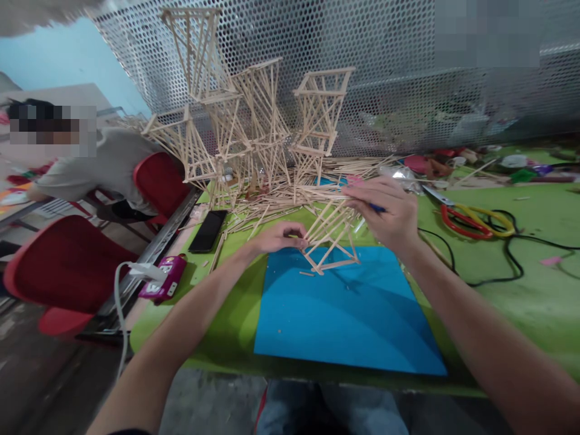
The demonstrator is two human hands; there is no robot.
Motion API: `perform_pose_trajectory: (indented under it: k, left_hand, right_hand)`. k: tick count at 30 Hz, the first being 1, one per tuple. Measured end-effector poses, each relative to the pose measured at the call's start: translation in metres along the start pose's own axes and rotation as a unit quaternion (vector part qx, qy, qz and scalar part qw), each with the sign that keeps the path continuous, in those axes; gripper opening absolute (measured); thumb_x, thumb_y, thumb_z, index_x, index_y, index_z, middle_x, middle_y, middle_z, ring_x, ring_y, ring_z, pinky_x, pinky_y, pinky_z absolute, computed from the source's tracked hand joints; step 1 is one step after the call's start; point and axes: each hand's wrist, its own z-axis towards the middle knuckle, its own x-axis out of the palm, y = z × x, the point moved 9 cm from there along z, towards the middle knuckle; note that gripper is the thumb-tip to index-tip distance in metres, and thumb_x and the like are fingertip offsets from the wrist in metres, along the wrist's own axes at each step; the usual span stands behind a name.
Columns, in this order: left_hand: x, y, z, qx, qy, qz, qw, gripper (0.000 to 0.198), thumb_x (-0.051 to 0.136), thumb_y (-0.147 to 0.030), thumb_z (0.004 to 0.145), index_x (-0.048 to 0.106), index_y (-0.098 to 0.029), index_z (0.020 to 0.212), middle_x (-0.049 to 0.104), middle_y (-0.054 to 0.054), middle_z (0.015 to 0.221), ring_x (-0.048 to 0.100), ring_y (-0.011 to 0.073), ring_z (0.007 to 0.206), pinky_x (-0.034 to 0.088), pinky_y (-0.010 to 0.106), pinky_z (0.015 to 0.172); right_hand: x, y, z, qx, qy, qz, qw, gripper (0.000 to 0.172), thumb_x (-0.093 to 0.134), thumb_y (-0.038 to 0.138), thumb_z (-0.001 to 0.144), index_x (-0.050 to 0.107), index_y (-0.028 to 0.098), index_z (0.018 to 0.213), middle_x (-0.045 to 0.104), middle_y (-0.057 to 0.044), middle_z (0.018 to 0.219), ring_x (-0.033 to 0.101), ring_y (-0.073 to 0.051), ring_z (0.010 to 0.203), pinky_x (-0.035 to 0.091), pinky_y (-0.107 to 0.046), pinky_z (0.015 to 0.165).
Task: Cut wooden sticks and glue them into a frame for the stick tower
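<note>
A small frame of thin wooden sticks (338, 264) stands tilted over the far part of a blue sheet (344, 326). My left hand (281, 236) is closed at its left side, thumb and finger pinching a stick near a lower corner. Above the frame's upper end is my right hand (387, 208), its fingers pinched together close to the stick tips. Part of a small blue object (377, 208) shows under those fingers; the rest is hidden, and I cannot tell what it is. A short loose stick piece (307, 274) lies on the sheet.
Several stick towers (317, 112) stand at the back before a perforated metal panel (389, 78). Loose sticks (267, 208) are heaped below them. A phone (208, 231) and purple power strip (168, 278) lie left; scissors (471, 220) and a black cable lie right. A person sits far left.
</note>
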Motion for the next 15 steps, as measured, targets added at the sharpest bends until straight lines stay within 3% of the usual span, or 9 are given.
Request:
perform_pose_trajectory:
  k: [9,15]
  left_hand:
    - [-0.001,-0.005,-0.001,0.004,-0.01,-0.008,1.0,0.047,0.086,-0.058,0.088,0.074,-0.014,0.099,0.076,0.006,0.093,0.071,0.016,0.086,0.054,0.028,0.082]
    - [0.001,-0.015,-0.005,0.027,-0.035,0.005,0.999,0.043,0.082,-0.055,0.093,0.072,-0.014,0.099,0.073,0.005,0.09,0.068,0.0138,0.082,0.05,0.025,0.076]
  right_hand:
    - [-0.002,-0.006,-0.002,0.014,-0.015,0.007,1.0,0.018,0.079,0.033,0.098,0.087,0.037,0.114,0.087,-0.001,0.105,0.081,-0.028,0.096,0.066,-0.05,0.09]
    - [-0.01,-0.003,-0.002,0.017,-0.037,0.004,0.999,0.016,0.08,0.032,0.097,0.087,0.036,0.111,0.086,-0.001,0.1,0.081,-0.027,0.093,0.066,-0.048,0.089]
